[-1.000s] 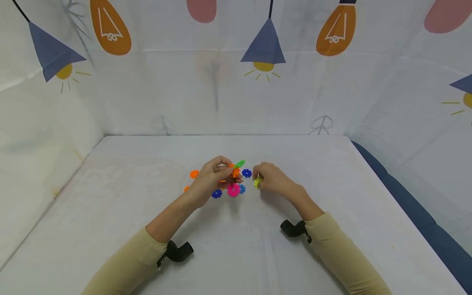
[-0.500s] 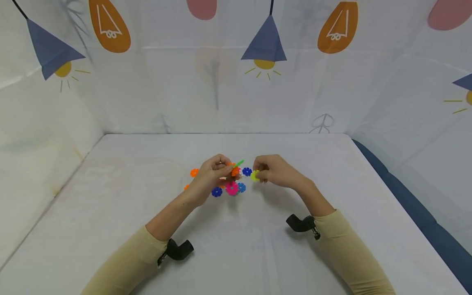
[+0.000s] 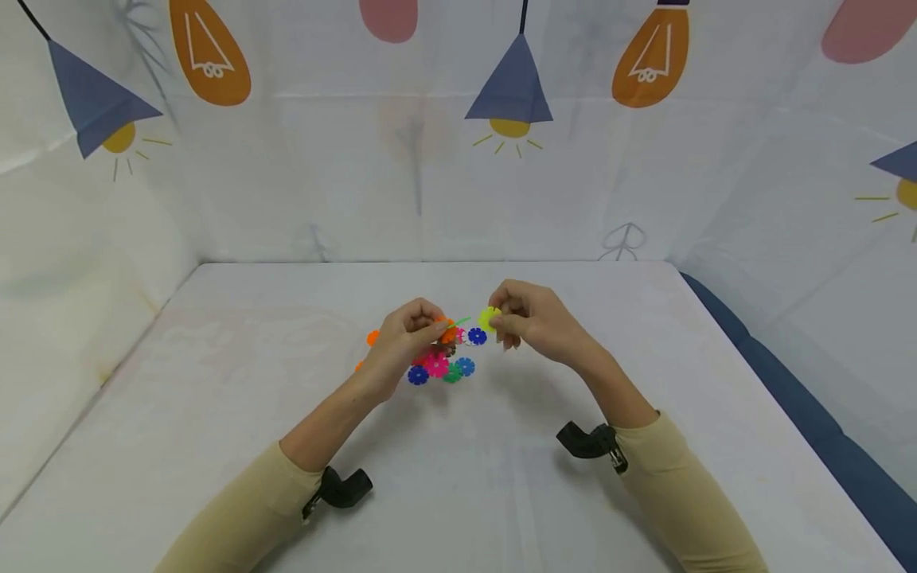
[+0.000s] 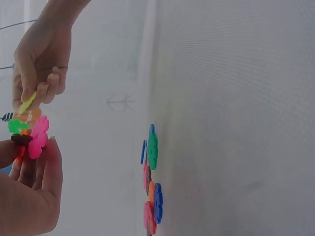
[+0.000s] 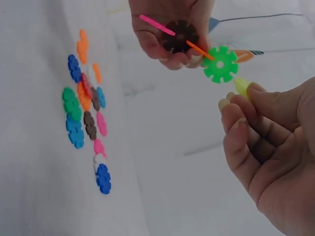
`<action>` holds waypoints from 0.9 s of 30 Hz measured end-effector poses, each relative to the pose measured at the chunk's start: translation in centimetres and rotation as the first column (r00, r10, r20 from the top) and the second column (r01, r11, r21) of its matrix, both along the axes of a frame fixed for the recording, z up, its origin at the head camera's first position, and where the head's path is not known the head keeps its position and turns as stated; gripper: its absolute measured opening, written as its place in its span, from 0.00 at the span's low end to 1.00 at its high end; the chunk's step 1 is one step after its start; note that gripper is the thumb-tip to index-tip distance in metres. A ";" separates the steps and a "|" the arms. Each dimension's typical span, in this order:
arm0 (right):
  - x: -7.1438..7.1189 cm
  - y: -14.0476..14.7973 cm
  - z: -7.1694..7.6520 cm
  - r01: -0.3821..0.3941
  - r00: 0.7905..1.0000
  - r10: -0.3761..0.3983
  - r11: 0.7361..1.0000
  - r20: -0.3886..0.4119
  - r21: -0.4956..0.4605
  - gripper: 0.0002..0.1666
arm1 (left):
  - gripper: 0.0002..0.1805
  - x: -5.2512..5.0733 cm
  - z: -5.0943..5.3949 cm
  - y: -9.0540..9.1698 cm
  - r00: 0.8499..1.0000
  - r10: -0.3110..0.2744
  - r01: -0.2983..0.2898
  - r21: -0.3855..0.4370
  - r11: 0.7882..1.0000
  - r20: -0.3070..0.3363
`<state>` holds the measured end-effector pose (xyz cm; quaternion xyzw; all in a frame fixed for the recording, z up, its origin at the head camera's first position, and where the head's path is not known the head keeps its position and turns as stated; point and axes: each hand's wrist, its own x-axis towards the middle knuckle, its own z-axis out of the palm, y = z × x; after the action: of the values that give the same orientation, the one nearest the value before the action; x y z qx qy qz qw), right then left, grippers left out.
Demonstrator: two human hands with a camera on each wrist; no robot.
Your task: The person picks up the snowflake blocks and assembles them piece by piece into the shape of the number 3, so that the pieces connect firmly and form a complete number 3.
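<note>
My left hand (image 3: 394,350) pinches a small chain of notched plastic snowflake discs above the table. Within it I see a pink disc (image 4: 38,137), a brown disc (image 5: 178,37), an orange disc (image 5: 199,49) seen edge-on, and a bright green disc (image 5: 220,65) at the outer end. Between thumb and fingers, my right hand (image 3: 540,322) pinches a yellow disc (image 3: 489,319). In the right wrist view the yellow disc's edge is close to the green disc, with a small gap. My right fingertips hide part of the yellow disc.
Loose discs lie on the white tabletop (image 3: 616,501) below the hands, among them a dark blue one (image 3: 477,337), a green one (image 3: 453,372) and several in orange, pink and brown. White printed cloth (image 3: 344,183) hangs behind the table.
My right hand has lifted the yellow disc up and away from near the table, toward the green disc. The left hand has turned its chain slightly, uncovering a green disc on the table.
</note>
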<state>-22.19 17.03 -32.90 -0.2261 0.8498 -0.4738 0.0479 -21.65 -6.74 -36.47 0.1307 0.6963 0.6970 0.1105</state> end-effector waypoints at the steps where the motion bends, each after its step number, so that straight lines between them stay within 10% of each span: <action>1: 0.1 0.0 0.1 0.005 1.000 -0.005 1.000 -0.007 -0.007 0.05 | 0.07 0.1 0.0 0.0 1.000 0.011 -0.011 -0.011 1.000 -0.025; 13: 0.3 -0.5 0.4 0.031 0.994 -0.032 0.999 -0.102 -0.020 0.02 | 0.03 0.8 0.5 0.3 0.921 0.129 -0.204 -0.175 0.963 -0.367; 27: 1.2 -1.4 -0.2 0.025 0.985 -0.034 0.998 -0.171 -0.055 0.05 | 0.03 1.2 -0.3 0.4 0.890 0.116 -0.220 -0.191 0.957 -0.440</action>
<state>-21.01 15.59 -33.10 -0.2545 0.8413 -0.4753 -0.0384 -20.47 -6.30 -36.77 0.2039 0.7900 0.5711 -0.0899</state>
